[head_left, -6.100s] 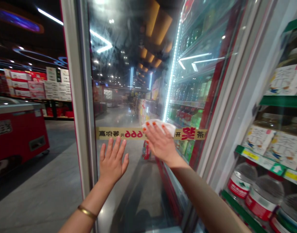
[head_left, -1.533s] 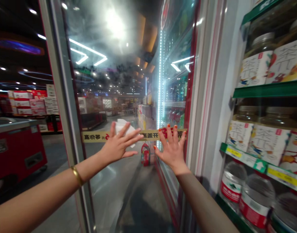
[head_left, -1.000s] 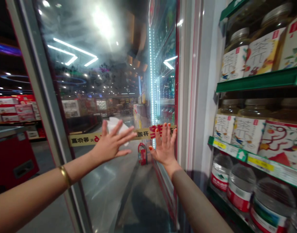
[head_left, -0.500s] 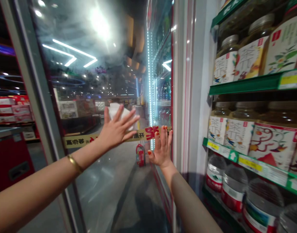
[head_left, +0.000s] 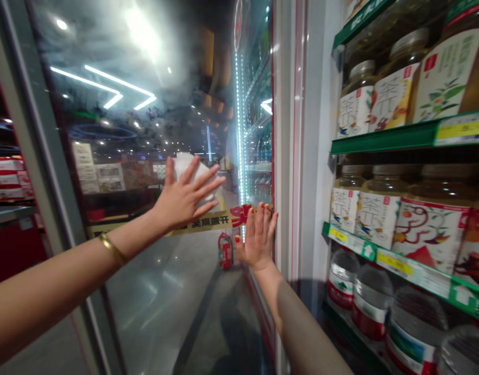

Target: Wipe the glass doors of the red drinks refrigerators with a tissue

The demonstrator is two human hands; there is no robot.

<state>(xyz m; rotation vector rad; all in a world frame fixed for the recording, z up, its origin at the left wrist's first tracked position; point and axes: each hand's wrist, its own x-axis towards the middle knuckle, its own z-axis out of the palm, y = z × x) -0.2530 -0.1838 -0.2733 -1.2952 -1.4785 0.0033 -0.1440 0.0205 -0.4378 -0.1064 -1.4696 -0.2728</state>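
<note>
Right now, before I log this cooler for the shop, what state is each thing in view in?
Left hand: fingers spread, palm pressing the cloth to the glass
White cloth: bunched under the left palm
Right hand: flat on the glass, empty
Glass door: swung open, surface streaky
Yellow strip: stuck across the glass
Lidded jars: upright on green-edged shelves
Water bottles: upright on the lower shelf
</note>
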